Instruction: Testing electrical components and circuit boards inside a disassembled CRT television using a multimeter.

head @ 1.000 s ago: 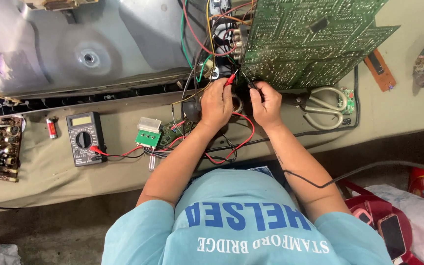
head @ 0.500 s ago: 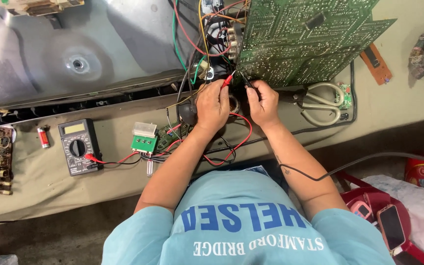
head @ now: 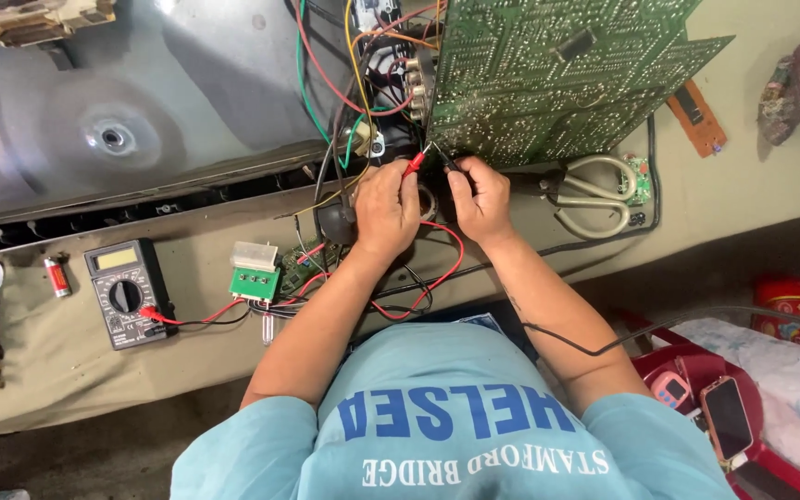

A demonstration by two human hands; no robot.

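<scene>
Both forearms reach forward over the cloth-covered table, wrists bent down. The left hand (head: 386,206) pinches a red probe (head: 414,164), the right hand (head: 481,199) a black probe (head: 444,159), tips meeting at the lower edge of the green circuit board (head: 557,74). A multimeter (head: 127,292) lies near the table's left end.

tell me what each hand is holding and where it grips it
The left hand pinches the red probe by its handle, just behind the tip. The right hand holds the black probe likewise.
</scene>
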